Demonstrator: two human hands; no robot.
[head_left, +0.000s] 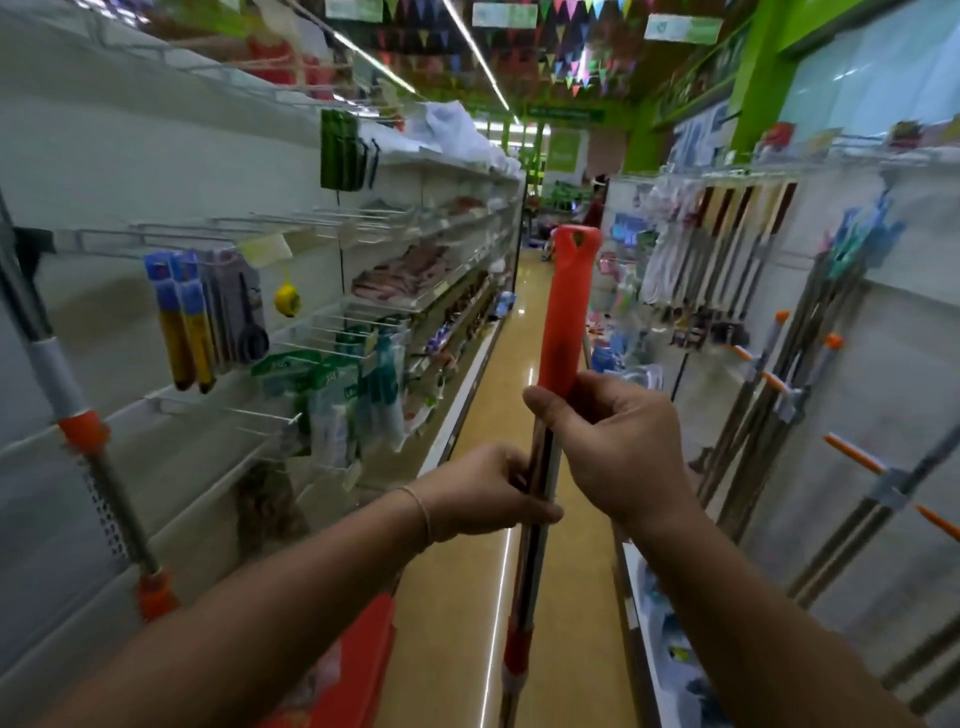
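Head view, and we're in a shop aisle with a long pole (540, 483) held up dead centre, running from the bottom edge of the picture up and away down the aisle. Its top end wears a red grip (569, 312), with a small hanging hole near the tip. The right hand (613, 447) is the upper one, fingers wrapped round the pole right where the red grip meets the shiny metal shaft, thumb hooked across the near side. Just below it, the left hand (488, 491) has its fingers curled round the bare metal, thumb laid across the front, a thin bracelet (422, 512) on the wrist. The two hands sit close together, one above the other, both holding the pole. Further down the shaft there's a red collar (517, 647), blurred. Beneath it all, the glossy yellow floor (457, 597) reflects the ceiling lights. On the left, white shelving (208, 415) carries hooks of packaged goods and a yellow tape measure (287, 300); at the far left edge leans another pole with orange collars (83, 431). On the right, a rack of hanging poles (769, 395) with orange tips lines the wall. Overhead, coloured bunting (566, 57) crosses the ceiling.
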